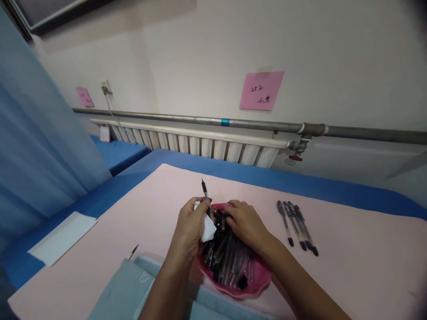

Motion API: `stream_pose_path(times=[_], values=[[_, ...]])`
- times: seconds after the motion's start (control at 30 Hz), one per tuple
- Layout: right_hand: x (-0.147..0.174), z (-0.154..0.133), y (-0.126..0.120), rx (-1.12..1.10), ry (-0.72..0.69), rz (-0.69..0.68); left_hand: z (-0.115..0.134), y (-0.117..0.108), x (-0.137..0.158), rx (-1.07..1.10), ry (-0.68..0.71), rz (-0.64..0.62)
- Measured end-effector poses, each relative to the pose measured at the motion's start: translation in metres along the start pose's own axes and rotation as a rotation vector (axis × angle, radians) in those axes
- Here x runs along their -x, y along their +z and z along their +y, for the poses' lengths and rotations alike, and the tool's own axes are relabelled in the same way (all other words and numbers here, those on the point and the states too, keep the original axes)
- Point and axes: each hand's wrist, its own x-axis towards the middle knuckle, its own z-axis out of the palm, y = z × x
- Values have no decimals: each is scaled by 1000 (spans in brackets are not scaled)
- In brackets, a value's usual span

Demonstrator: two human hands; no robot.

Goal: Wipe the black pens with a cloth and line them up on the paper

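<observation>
A pen (205, 190) with its tip pointing up stands between the thumb and fingers of my left hand (190, 222). The same hand also holds a crumpled white tissue (208, 229) against its palm side. Just below both hands sits a pink basket (230, 291), filled with clear pen barrels (230, 262) and black pen parts. My right hand (246, 224) reaches over the basket's far right rim, its fingers bent down among the black parts; what they grip is hidden.
Several capped pens (293, 220) lie in a row to the right on the pink sheet (353, 249). Folded light-blue cloth (116, 284) lies at the near left, with another pen tip (133, 251) beside it. White paper (63, 238) rests farther left. A radiator (200, 144) runs along the wall.
</observation>
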Motion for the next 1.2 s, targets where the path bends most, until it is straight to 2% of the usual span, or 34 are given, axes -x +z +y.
stream_pose_path(times=[0.23,0.67,0.9,1.1,1.2], values=[[1,-2,-4,95,-66,18,0,3,1,-2,-20,-6],[3,3,-2,-15,-54,21,4,0,1,-20,-19,4],[8,15,-5,-114,-54,27,4,1,0,-2,-17,16],[7,24,-10,-198,-30,105,2,1,-1,-6,-20,5],[7,27,-10,-231,-33,103,2,0,-1,-4,-28,3]])
